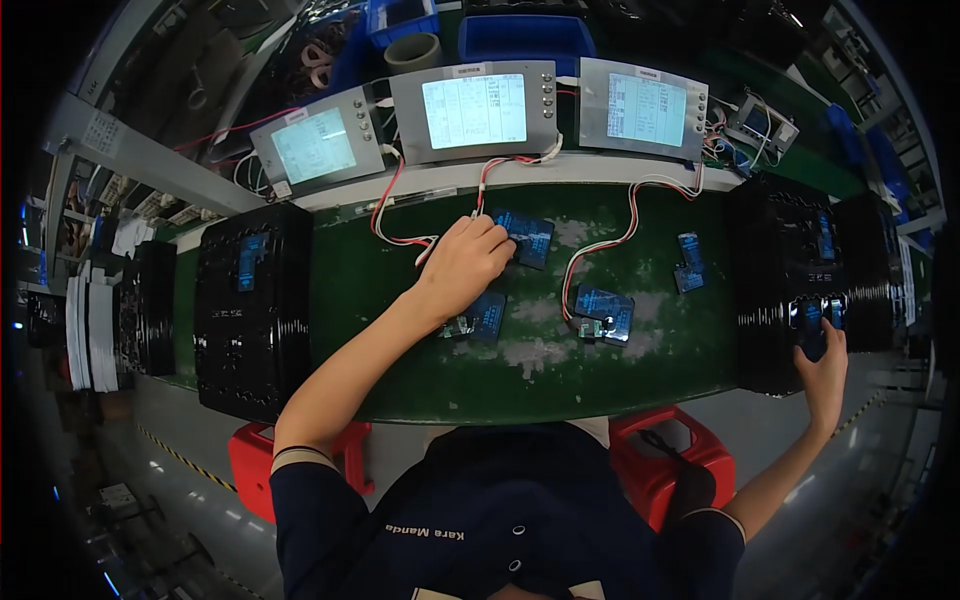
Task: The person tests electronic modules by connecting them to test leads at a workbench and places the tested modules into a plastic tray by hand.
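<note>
My left hand [468,258] reaches over the table with its fingers pinched together at the left edge of a flat dark battery [527,240] with blue print. A red-and-white test lead [482,190] from the middle tester runs in under these fingers, which hide its end. Just below lies another battery [487,316]. To the right, a third battery [606,312] has a small connector board and a lead at its lower left. Far right, my right hand [825,365] closes its fingers on a dark blue-printed battery [814,332] at the front of a black tray stack [785,265].
Three testers with lit screens, left [314,146], middle [475,110] and right [645,108], line the back. Small blue-printed batteries [690,262] lie right of centre. Another black tray stack [252,320] stands left. Red stools [675,465] are below the table edge.
</note>
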`<state>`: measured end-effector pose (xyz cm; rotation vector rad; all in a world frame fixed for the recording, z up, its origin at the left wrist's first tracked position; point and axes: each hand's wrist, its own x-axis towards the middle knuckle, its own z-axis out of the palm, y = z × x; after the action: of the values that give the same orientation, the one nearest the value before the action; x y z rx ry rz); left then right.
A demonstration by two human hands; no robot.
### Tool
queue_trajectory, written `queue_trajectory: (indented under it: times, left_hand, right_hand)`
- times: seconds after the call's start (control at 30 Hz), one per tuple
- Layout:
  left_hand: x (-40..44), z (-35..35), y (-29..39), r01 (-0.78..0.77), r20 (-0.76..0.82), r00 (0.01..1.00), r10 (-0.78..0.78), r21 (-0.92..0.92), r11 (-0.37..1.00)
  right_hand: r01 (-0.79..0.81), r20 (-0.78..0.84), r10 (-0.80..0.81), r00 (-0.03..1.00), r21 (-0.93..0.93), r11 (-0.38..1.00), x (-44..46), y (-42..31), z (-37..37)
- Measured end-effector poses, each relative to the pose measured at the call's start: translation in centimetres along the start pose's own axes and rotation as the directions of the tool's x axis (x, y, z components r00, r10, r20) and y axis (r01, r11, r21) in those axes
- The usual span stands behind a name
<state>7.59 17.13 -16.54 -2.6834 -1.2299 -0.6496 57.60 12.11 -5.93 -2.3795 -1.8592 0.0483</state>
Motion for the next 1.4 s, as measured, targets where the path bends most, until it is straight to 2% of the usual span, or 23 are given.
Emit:
queue_trajectory:
  times: [0.03,0.1,0.13,0.2,0.27,0.33,0.43,0.53,0.63,0.7,0.73,0.87,0.93,0.97,1.0,1.07,1.1,1.17,1.23,1.27,1.33,1.37,1.4]
  left_hand:
    - [0.1,0.0,-0.1,0.002,0.000,1.000,-0.002,0.005,1.000]
    - [0.4,0.0,-0.2,-0.121,0.077,0.991,0.112,0.127,0.984]
    - [0.6,-0.1,-0.2,-0.176,0.061,0.984,0.168,0.168,0.970]
    - [1.0,-0.6,-0.2,-0.277,0.165,0.956,0.244,0.225,0.934]
    - [1.2,-0.8,-0.2,-0.312,0.177,0.946,0.273,0.256,0.915]
    - [1.3,-0.8,-0.1,-0.380,0.215,0.921,0.325,0.317,0.869]
    - [1.2,-0.8,0.1,-0.389,0.218,0.918,0.331,0.333,0.859]
    - [1.0,-0.6,0.1,-0.400,0.225,0.913,0.340,0.338,0.852]
    - [1.5,-1.0,0.1,-0.337,0.259,0.931,0.259,0.332,0.881]
    - [3.5,-2.0,0.0,-0.031,0.133,0.991,0.015,0.115,0.993]
    - [4.1,-1.8,-0.5,0.068,0.281,0.956,-0.083,0.065,0.996]
    - [6.0,-0.2,-2.4,0.049,0.317,0.946,-0.072,0.082,0.995]
    - [6.8,-0.4,-2.7,0.066,0.447,0.894,-0.025,-0.076,0.995]
    - [6.7,-0.2,-3.0,0.090,0.394,0.919,0.000,-0.211,0.973]
    - [6.4,-0.5,-3.4,0.108,0.396,0.918,-0.022,-0.196,0.975]
    - [5.9,-2.4,-3.9,0.450,0.484,0.854,-0.192,-0.501,0.739]
    - [4.8,-3.8,-4.0,0.430,0.348,0.901,-0.258,-0.635,0.643]
    - [1.6,-7.4,-5.2,0.365,0.184,0.914,-0.362,-0.760,0.537]
    - [-2.3,-14.0,-6.5,0.594,0.333,0.735,-0.591,-0.737,0.322]
    - [-5.8,-16.1,-8.9,0.686,0.311,0.650,-0.694,-0.632,0.360]
    - [-10.7,-20.6,-10.5,0.742,0.163,0.334,-0.928,-0.653,0.152]
    - [-14.6,-21.6,-12.9,0.807,0.002,0.266,-0.964,-0.547,0.222]
    - [-17.9,-22.7,-14.5,0.830,-0.077,0.241,-0.967,-0.500,0.247]
  right_hand:
    - [0.004,-0.001,-0.004,1.000,0.003,1.000,0.1,0.4,0.1]
    - [0.072,-0.163,-0.067,0.984,0.026,0.997,0.1,1.6,0.4]
    - [-0.032,-0.087,0.049,0.995,0.185,0.982,0.0,0.6,-0.9]
    - [0.094,-0.131,-0.018,0.991,0.599,0.795,0.0,0.4,-1.3]
    - [0.154,-0.114,-0.104,0.988,0.754,0.639,-0.1,-3.9,-1.9]
    - [0.170,-0.070,-0.260,0.963,0.907,0.385,1.2,-7.1,-0.7]
    - [0.064,0.008,-0.468,0.884,0.988,0.139,3.4,-12.9,2.9]
    - [0.010,0.047,-0.596,0.802,0.996,0.093,5.1,-16.9,6.2]
    - [-0.031,0.070,-0.593,0.802,0.997,0.075,5.8,-19.1,7.7]
    - [-0.113,0.112,-0.563,0.819,0.993,0.033,6.2,-19.5,9.1]
    - [-0.113,0.111,-0.569,0.815,0.993,0.031,6.2,-19.6,9.6]
    - [-0.141,0.130,-0.589,0.797,0.990,0.027,6.0,-19.3,10.6]
    - [-0.142,0.130,-0.573,0.809,0.990,0.024,5.9,-19.1,10.7]
    - [-0.155,0.138,-0.573,0.808,0.988,0.019,5.9,-18.8,10.9]
    - [-0.160,0.132,-0.584,0.801,0.987,0.005,6.0,-18.8,10.9]
    - [-0.181,0.121,-0.610,0.783,0.983,-0.037,5.9,-18.8,10.6]
    - [-0.186,0.126,-0.616,0.777,0.982,-0.033,5.8,-18.8,10.3]
    - [-0.203,0.144,-0.623,0.769,0.979,-0.025,5.8,-18.8,10.0]
    - [-0.238,0.144,-0.644,0.751,0.969,-0.061,5.8,-18.6,10.3]
    - [-0.247,0.145,-0.647,0.749,0.967,-0.070,5.7,-18.6,10.3]
    - [-0.257,0.137,-0.658,0.740,0.962,-0.088,5.6,-19.0,10.2]
    - [-0.262,0.133,-0.657,0.742,0.960,-0.102,5.6,-19.2,10.2]
    - [-0.263,0.128,-0.662,0.738,0.959,-0.108,5.5,-19.4,10.2]
